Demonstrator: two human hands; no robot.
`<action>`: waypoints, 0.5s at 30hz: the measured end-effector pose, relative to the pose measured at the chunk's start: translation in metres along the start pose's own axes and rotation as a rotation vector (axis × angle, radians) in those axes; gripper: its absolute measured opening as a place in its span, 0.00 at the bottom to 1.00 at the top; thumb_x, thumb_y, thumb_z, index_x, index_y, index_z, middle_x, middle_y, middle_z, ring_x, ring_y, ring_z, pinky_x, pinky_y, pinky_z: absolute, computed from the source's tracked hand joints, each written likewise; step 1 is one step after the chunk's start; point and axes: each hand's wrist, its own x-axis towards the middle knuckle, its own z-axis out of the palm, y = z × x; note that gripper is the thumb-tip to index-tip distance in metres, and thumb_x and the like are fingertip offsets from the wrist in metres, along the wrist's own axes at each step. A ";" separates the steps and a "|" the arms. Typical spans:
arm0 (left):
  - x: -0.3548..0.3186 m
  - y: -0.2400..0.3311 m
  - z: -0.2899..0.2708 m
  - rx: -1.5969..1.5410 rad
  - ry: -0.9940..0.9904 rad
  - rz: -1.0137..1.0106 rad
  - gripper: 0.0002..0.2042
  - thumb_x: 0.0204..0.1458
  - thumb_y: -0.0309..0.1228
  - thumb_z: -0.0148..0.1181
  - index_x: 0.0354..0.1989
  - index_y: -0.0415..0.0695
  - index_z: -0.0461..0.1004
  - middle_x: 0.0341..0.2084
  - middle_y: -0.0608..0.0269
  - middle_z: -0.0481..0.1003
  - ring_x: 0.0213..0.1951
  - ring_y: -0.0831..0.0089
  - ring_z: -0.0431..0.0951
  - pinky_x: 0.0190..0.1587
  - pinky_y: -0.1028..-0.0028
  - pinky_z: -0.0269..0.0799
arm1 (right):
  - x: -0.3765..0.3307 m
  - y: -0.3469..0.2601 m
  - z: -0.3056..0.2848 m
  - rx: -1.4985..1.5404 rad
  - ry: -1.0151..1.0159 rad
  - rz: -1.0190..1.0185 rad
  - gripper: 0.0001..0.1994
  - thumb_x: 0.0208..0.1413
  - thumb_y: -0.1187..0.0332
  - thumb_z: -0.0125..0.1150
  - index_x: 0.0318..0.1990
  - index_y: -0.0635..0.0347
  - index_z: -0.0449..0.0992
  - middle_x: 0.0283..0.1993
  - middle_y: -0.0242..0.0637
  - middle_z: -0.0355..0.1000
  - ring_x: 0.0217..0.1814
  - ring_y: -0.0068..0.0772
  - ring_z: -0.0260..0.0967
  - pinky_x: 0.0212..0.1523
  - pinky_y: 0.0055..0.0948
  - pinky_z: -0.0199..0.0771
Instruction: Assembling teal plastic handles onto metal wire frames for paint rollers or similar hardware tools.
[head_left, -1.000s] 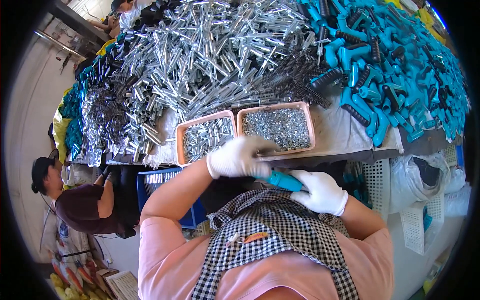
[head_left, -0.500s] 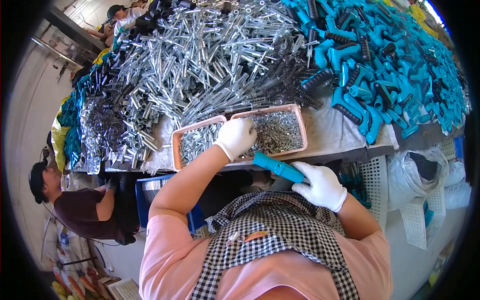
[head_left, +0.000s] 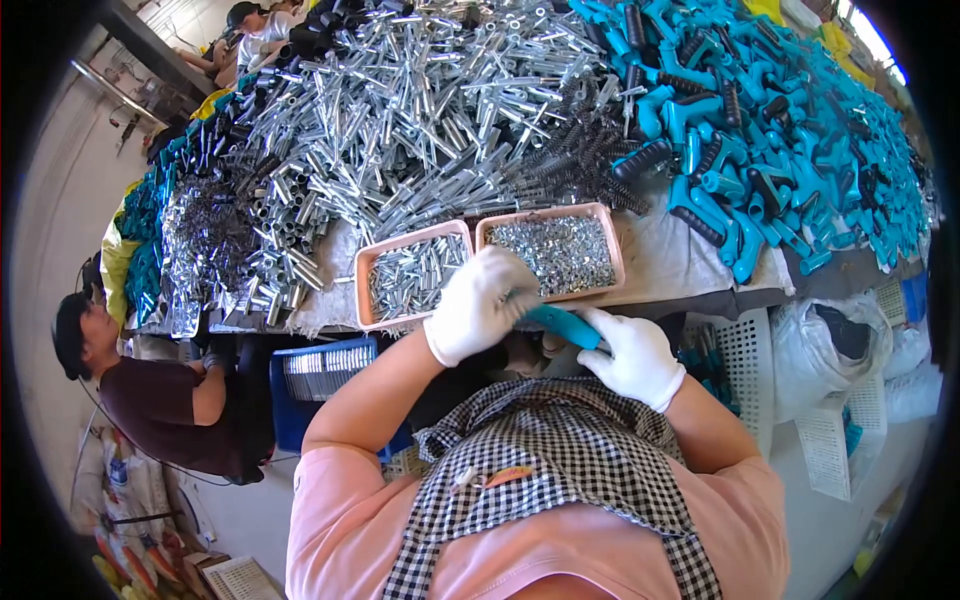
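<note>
In my right hand (head_left: 637, 360), gloved in white, is a teal plastic tool housing (head_left: 566, 324), gripped by its right end and pointing up to the left. My left hand (head_left: 480, 308), also gloved, meets the housing's far end with fingers curled together; they are slightly blurred, and whatever is between them cannot be made out. Just beyond the hands stand two pink trays side by side. Short metal tubes fill the left tray (head_left: 362, 295), while the right tray (head_left: 617, 252) holds small shiny metal pieces.
A heap of silver metal rods (head_left: 430, 110) covers the table's middle, beside dark springs (head_left: 580, 150). Teal housings (head_left: 790, 140) pile up on the right. Below the edge are a blue crate (head_left: 285, 400) and a white perforated basket (head_left: 750, 365). A co-worker (head_left: 150, 410) sits left.
My left hand has come out of the right tray, back toward me, onto the housing's end. The housing has tilted slightly in my right hand.
</note>
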 end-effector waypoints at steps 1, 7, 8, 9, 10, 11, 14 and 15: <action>-0.001 0.006 0.002 -0.039 -0.047 0.085 0.07 0.44 0.28 0.69 0.31 0.43 0.77 0.32 0.59 0.77 0.42 0.56 0.76 0.48 0.61 0.72 | 0.001 -0.004 -0.002 -0.019 -0.002 -0.015 0.23 0.47 0.62 0.67 0.52 0.53 0.72 0.31 0.43 0.76 0.31 0.49 0.76 0.30 0.44 0.74; -0.025 0.010 0.008 -0.077 -0.198 -0.102 0.06 0.45 0.26 0.67 0.32 0.40 0.81 0.35 0.55 0.80 0.39 0.58 0.80 0.44 0.65 0.77 | 0.004 -0.010 -0.002 -0.076 0.026 -0.108 0.23 0.45 0.60 0.68 0.51 0.50 0.73 0.27 0.43 0.75 0.27 0.48 0.75 0.27 0.45 0.73; -0.026 0.013 0.010 -0.010 -0.168 -0.025 0.06 0.46 0.27 0.66 0.32 0.40 0.81 0.35 0.55 0.80 0.39 0.59 0.80 0.43 0.65 0.77 | 0.002 -0.009 -0.003 -0.052 0.017 -0.102 0.23 0.45 0.60 0.68 0.51 0.50 0.74 0.28 0.44 0.76 0.28 0.49 0.75 0.29 0.45 0.74; -0.026 0.013 0.011 0.059 -0.198 0.043 0.08 0.46 0.28 0.66 0.34 0.39 0.80 0.35 0.55 0.80 0.38 0.58 0.80 0.44 0.64 0.77 | 0.002 -0.011 -0.007 0.008 0.011 -0.093 0.22 0.45 0.61 0.68 0.49 0.53 0.75 0.30 0.46 0.76 0.31 0.51 0.76 0.31 0.46 0.74; -0.030 0.014 0.014 0.085 -0.195 0.106 0.11 0.46 0.30 0.65 0.36 0.38 0.78 0.35 0.55 0.78 0.38 0.57 0.79 0.43 0.63 0.76 | 0.000 -0.012 -0.012 0.061 -0.041 -0.074 0.22 0.45 0.61 0.68 0.49 0.55 0.75 0.31 0.47 0.76 0.32 0.53 0.75 0.32 0.45 0.74; -0.030 0.015 0.016 0.110 -0.197 0.167 0.13 0.46 0.32 0.64 0.39 0.37 0.76 0.35 0.54 0.77 0.37 0.56 0.79 0.43 0.62 0.75 | -0.001 -0.009 -0.014 0.116 -0.094 -0.052 0.22 0.44 0.61 0.68 0.48 0.57 0.76 0.33 0.48 0.76 0.33 0.54 0.75 0.33 0.45 0.74; -0.038 0.019 0.017 0.174 -0.309 0.235 0.23 0.43 0.35 0.67 0.47 0.37 0.73 0.45 0.53 0.74 0.43 0.56 0.78 0.45 0.61 0.75 | -0.004 0.004 -0.015 0.320 -0.251 0.060 0.27 0.45 0.61 0.69 0.55 0.61 0.75 0.44 0.54 0.77 0.45 0.52 0.77 0.47 0.38 0.76; -0.044 0.015 0.018 0.175 -0.325 0.246 0.23 0.42 0.35 0.67 0.47 0.36 0.73 0.45 0.53 0.74 0.43 0.56 0.78 0.45 0.61 0.75 | -0.001 0.005 -0.016 0.381 -0.349 0.094 0.29 0.46 0.62 0.69 0.56 0.63 0.73 0.47 0.53 0.76 0.47 0.46 0.77 0.51 0.34 0.74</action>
